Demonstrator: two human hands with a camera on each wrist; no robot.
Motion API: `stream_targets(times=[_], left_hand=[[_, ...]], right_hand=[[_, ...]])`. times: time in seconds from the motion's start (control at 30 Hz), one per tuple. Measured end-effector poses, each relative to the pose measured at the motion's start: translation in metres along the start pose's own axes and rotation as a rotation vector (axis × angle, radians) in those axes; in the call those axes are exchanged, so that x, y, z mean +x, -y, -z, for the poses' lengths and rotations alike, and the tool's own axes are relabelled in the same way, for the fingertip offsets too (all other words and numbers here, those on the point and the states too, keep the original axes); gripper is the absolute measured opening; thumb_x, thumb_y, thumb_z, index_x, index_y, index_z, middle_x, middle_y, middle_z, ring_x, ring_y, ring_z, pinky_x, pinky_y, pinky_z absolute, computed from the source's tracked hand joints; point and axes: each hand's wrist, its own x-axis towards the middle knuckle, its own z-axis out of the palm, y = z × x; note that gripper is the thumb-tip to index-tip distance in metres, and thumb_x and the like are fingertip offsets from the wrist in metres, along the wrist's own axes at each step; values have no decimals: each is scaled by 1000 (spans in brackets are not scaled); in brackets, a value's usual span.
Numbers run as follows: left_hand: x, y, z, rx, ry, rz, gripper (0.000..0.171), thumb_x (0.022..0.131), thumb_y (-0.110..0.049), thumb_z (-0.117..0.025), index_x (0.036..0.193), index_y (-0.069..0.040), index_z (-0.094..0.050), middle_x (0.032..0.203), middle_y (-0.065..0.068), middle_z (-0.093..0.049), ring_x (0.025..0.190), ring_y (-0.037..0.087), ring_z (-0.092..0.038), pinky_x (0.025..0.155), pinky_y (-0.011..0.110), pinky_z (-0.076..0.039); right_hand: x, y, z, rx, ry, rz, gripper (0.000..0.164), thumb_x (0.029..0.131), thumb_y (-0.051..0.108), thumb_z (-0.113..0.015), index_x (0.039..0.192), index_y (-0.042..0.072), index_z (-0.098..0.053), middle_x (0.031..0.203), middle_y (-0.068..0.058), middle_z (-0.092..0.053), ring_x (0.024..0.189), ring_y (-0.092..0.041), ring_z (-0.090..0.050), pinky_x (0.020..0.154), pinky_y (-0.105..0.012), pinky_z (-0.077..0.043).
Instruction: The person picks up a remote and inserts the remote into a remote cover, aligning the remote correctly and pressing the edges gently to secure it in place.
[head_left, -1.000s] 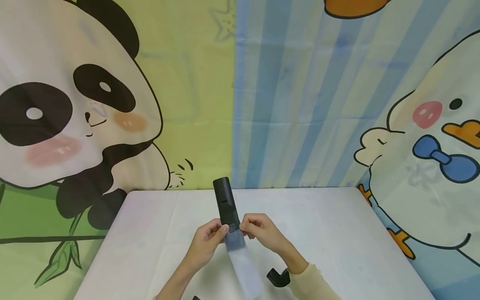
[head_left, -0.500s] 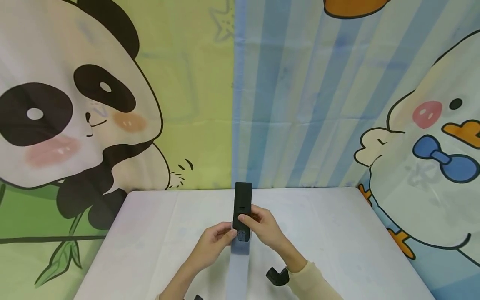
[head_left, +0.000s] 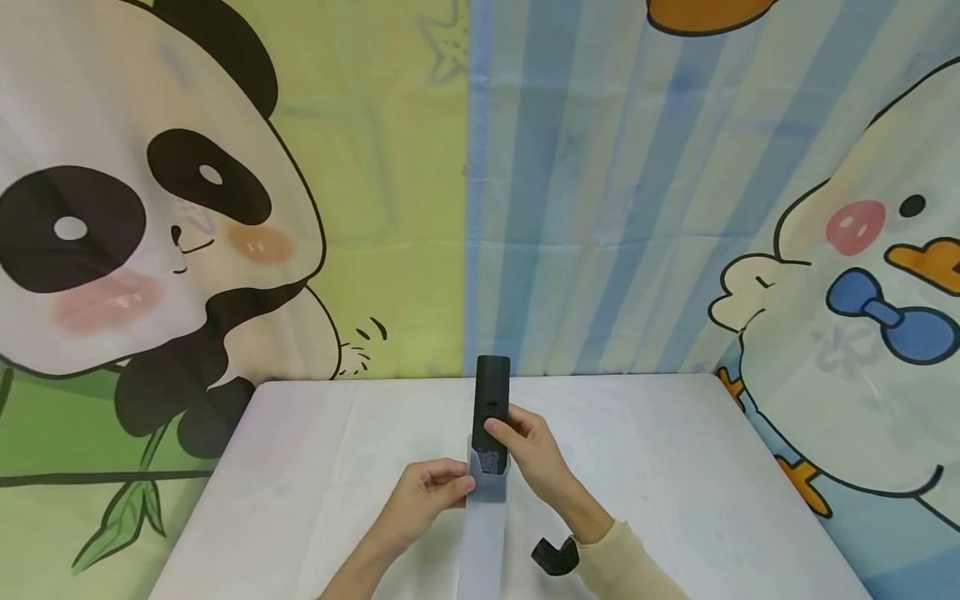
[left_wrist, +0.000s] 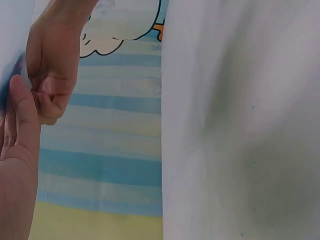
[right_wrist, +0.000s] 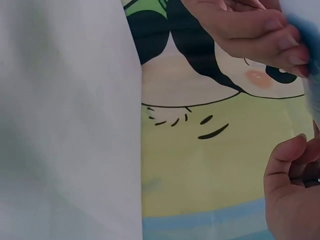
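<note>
A black, bar-shaped device (head_left: 492, 396) with a speckled patch at its lower end stands nearly upright in the head view. My right hand (head_left: 536, 454) grips it from the right, thumb across its front. Its lower end sits within the top of a long translucent plastic sleeve (head_left: 483, 542) that hangs down past the frame's bottom edge. My left hand (head_left: 427, 496) pinches the sleeve's left edge just below the device. In the left wrist view, the left-hand fingers (left_wrist: 22, 107) lie along the sleeve. In the right wrist view, the right hand (right_wrist: 295, 185) is partly cut off.
A white-covered table (head_left: 300, 500) lies beneath the hands. Behind it hangs a printed cloth (head_left: 600, 208) with a panda and a white bird. A black curved piece (head_left: 555, 557) shows beside the right sleeve cuff.
The device and sleeve have swung from leaning left to nearly upright and shifted right. My right hand has moved from the sleeve's edge up onto the device. The left hand has moved slightly lower.
</note>
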Motion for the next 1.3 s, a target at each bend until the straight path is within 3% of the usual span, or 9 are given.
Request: stream_targets(times=[0.13,0.27,0.37,0.47,0.6,0.9,1.3], left_hand=[[1,0,-1,-4,-6,6,30,98,-10,-66,113,16,-63,95,2,-72,86,11,-68,80,34,-58],[2,0,-2,85,-6,13,27,97,-13,-68,111,10,-66,96,6,-71,84,13,-68,78,32,-58],[4,1,-4,176,-8,28,26,94,-18,-73,109,3,-69,95,6,-71,83,15,-69,75,29,-57],[6,3,-6,216,0,42,24,91,-21,-77,104,-2,-72,92,5,-72,81,15,-69,73,27,-56],[6,4,-6,173,16,35,20,91,-17,-76,99,0,-73,85,3,-73,77,13,-69,71,27,-56],[2,1,-4,42,46,-88,23,93,-6,-71,104,14,-68,92,4,-74,84,13,-71,77,32,-58],[0,-1,-2,59,12,-127,19,94,-5,-70,100,13,-69,90,2,-74,82,11,-70,75,32,-58]], right_hand=[[-1,0,2,5,-3,8,33,101,12,-61,123,-13,-59,107,-9,-68,98,-20,-64,87,-32,-53],[0,4,8,-88,-36,42,27,101,11,-60,108,-14,-65,97,-4,-70,92,-17,-65,84,-31,-53],[3,7,11,-166,-69,71,28,102,13,-59,94,-12,-68,84,1,-67,80,-12,-61,73,-28,-52],[5,10,11,-193,-35,92,28,103,13,-57,93,-11,-69,84,2,-66,80,-12,-59,72,-28,-51],[5,11,10,-140,44,110,28,105,10,-53,99,-14,-67,94,-1,-69,93,-15,-63,83,-30,-52],[4,12,-1,-102,62,149,32,105,14,-53,100,-15,-65,92,-1,-69,88,-14,-63,78,-28,-53],[-1,3,-10,-102,113,182,26,105,12,-55,104,-12,-64,93,-5,-65,85,-15,-63,70,-27,-54]])
